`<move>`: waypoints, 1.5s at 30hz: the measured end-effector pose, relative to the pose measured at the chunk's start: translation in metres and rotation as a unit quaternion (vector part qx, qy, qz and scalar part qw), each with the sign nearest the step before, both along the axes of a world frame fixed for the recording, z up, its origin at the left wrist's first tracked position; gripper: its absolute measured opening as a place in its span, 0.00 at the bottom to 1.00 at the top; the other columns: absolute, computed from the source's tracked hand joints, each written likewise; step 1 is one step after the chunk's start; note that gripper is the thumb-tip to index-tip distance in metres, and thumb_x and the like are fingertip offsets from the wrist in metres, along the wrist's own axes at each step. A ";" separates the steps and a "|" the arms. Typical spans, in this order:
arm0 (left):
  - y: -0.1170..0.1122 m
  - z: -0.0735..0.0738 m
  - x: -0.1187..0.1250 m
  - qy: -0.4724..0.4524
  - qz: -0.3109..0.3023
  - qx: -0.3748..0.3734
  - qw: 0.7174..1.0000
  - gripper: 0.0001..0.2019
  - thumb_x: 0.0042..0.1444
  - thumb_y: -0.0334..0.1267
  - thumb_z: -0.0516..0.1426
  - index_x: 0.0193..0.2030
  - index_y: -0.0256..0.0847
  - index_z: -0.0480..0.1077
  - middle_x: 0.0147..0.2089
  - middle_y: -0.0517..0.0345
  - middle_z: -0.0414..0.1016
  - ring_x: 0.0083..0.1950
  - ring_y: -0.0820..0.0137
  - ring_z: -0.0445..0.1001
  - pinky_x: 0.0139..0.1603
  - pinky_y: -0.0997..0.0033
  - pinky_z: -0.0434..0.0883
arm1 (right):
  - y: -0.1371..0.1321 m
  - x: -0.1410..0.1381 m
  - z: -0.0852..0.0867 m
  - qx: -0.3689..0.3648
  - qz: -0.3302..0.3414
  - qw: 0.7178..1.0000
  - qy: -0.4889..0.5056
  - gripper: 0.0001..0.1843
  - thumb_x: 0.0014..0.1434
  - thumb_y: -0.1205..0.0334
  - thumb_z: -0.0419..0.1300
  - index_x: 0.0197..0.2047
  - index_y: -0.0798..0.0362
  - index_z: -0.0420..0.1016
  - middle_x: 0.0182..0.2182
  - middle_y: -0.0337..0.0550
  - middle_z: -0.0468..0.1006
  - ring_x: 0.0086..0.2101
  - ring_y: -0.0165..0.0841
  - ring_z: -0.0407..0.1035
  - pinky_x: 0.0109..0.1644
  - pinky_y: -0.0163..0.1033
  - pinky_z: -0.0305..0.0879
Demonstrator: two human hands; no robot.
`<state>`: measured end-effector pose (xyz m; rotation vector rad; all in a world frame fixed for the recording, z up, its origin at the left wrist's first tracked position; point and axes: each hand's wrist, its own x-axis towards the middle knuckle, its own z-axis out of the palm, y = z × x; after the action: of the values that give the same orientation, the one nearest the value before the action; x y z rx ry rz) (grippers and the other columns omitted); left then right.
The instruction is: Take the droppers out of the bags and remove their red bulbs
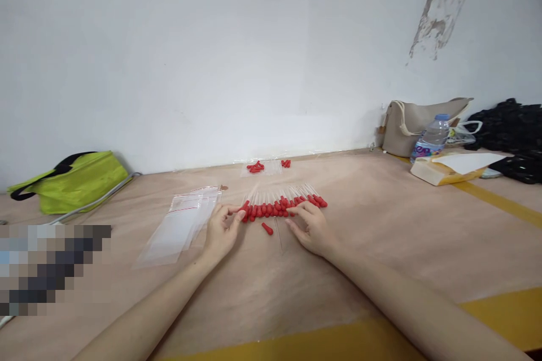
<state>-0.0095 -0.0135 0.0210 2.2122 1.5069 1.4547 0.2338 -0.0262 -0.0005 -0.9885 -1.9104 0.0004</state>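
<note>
Along the middle of the brown-covered worktop (381,237), from where I stand, a row of droppers with red bulbs (269,210) lies side by side, bulbs toward the person and thin clear tubes toward the wall (212,67). One loose red bulb (267,229) lies apart from the row on the near side, just beside a slender clear tube (278,235).

Grip state: the left hand (222,230) pinches a red bulb at the row's left end between thumb and fingers. The right hand (312,229) rests its fingertips at the right part of the row, thumb and forefinger apart; whether it grasps a bulb cannot be told.

Handling: each dropper is likely very light. The bulb looks like soft, yielding rubber with good friction; the tube looks stiff and slick, and possibly fragile if glass. Take hold at the bulb or its neck; avoid side load on the tube.

Adjacent items: clear zip bags (182,225) with red closure lines lie left of the left hand. Two small groups of red pieces lie near the wall.

Markings: the water bottle (432,138) carries a purple-blue label with large pale letters, not fully legible. No marking is readable on the droppers or bags.
</note>
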 end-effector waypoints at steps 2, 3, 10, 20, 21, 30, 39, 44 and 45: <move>-0.011 0.000 0.003 0.006 -0.075 0.005 0.997 0.06 0.55 0.39 0.54 0.36 0.40 0.70 0.36 0.57 0.69 0.40 0.69 0.68 0.43 0.68 0.65 | -0.001 0.001 0.003 0.037 -0.024 0.999 0.018 0.21 0.56 0.56 0.55 0.51 0.53 0.65 0.43 0.51 0.67 0.45 0.38 0.63 0.47 0.44 0.60; -0.015 0.000 0.004 0.016 -0.115 0.000 0.993 0.06 0.55 0.38 0.54 0.36 0.41 0.70 0.37 0.56 0.69 0.41 0.69 0.68 0.43 0.67 0.66 | -0.002 0.002 0.004 0.053 -0.032 0.998 0.013 0.24 0.55 0.54 0.55 0.54 0.53 0.63 0.47 0.52 0.65 0.47 0.40 0.61 0.49 0.46 0.59; -0.018 -0.006 0.014 0.053 -0.216 -0.022 0.975 0.05 0.55 0.36 0.55 0.36 0.41 0.71 0.37 0.54 0.70 0.42 0.69 0.68 0.45 0.65 0.65 | -0.005 0.002 0.005 0.033 0.050 0.988 -0.142 0.13 0.59 0.54 0.52 0.46 0.46 0.71 0.34 0.41 0.75 0.39 0.33 0.64 0.52 0.47 0.49; -0.024 -0.006 0.022 0.193 -0.197 0.004 0.961 0.12 0.57 0.41 0.52 0.46 0.43 0.69 0.40 0.54 0.73 0.41 0.67 0.68 0.45 0.63 0.63 | -0.007 -0.004 0.001 0.030 0.075 0.984 -0.161 0.13 0.61 0.58 0.49 0.39 0.50 0.74 0.27 0.40 0.74 0.32 0.30 0.61 0.47 0.43 0.48; -0.024 -0.006 0.023 0.204 -0.191 0.007 0.960 0.11 0.58 0.41 0.52 0.44 0.43 0.70 0.38 0.55 0.74 0.39 0.68 0.68 0.43 0.65 0.63 | -0.008 -0.005 0.001 0.035 0.078 0.983 -0.165 0.13 0.61 0.59 0.49 0.39 0.50 0.74 0.26 0.40 0.74 0.31 0.30 0.61 0.47 0.43 0.48; -0.027 -0.007 0.021 0.241 -0.167 0.013 0.956 0.11 0.59 0.39 0.49 0.31 0.39 0.69 0.27 0.58 0.70 0.32 0.70 0.64 0.37 0.68 0.59 | -0.012 -0.005 -0.001 0.065 0.082 0.977 -0.184 0.12 0.60 0.61 0.50 0.32 0.52 0.73 0.21 0.39 0.72 0.28 0.29 0.55 0.43 0.42 0.48; -0.030 -0.009 0.018 0.240 -0.179 0.001 0.954 0.11 0.60 0.37 0.48 0.31 0.40 0.69 0.28 0.58 0.71 0.33 0.70 0.65 0.39 0.67 0.59 | -0.012 -0.005 -0.002 0.069 0.088 0.976 -0.184 0.12 0.59 0.61 0.51 0.29 0.53 0.72 0.20 0.39 0.71 0.28 0.30 0.55 0.42 0.42 0.47; -0.030 -0.008 0.006 0.197 -0.162 -0.004 0.967 0.11 0.59 0.37 0.49 0.30 0.40 0.69 0.27 0.58 0.70 0.32 0.71 0.67 0.38 0.69 0.63 | -0.012 0.003 -0.001 0.037 0.069 0.983 -0.166 0.14 0.59 0.61 0.50 0.26 0.53 0.72 0.19 0.39 0.71 0.27 0.29 0.57 0.42 0.41 0.47; -0.030 -0.008 0.004 0.184 -0.157 -0.010 0.970 0.10 0.59 0.37 0.49 0.31 0.40 0.69 0.28 0.58 0.70 0.32 0.71 0.67 0.37 0.70 0.64 | -0.011 0.005 0.000 0.019 0.057 0.985 -0.161 0.15 0.60 0.61 0.50 0.26 0.54 0.72 0.20 0.39 0.71 0.27 0.29 0.57 0.41 0.40 0.47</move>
<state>-0.0055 -0.0439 0.0129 2.6657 1.1638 0.9745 0.2385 -0.0376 -0.0007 -0.8930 -2.2514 -0.1347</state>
